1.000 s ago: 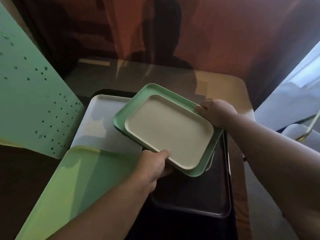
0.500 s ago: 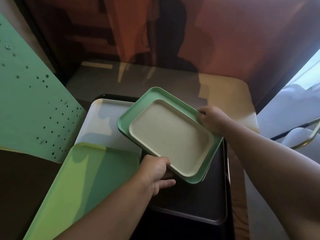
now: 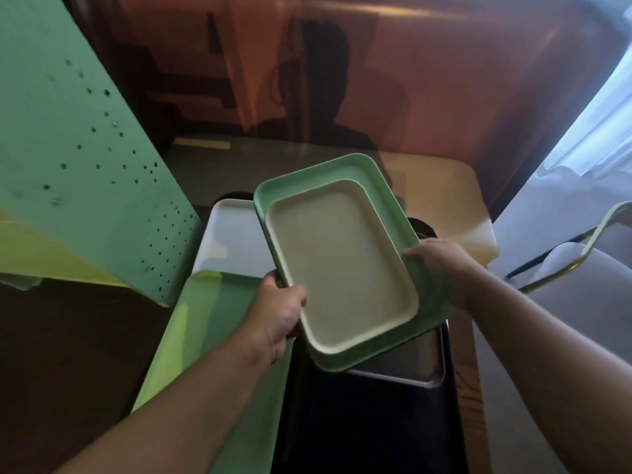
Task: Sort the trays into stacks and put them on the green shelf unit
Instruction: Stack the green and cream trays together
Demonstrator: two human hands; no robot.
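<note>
A small cream tray lies inside a slightly larger mint-green tray, and both are held up above the table. My left hand grips the stack's near-left edge, thumb on the cream tray's rim. My right hand grips the right edge of the green tray. Under them lie a large black tray, a white tray and a big light-green tray. The green shelf unit with its perforated side stands at the left.
The trays lie on a light table against a reddish-brown wall. A white chair with a brass-coloured frame stands at the right. Dark floor shows at the lower left.
The held stack has turned clockwise and come nearer to me, its long side now pointing away. Both hands have shifted along with it, the left one higher up the left edge.
</note>
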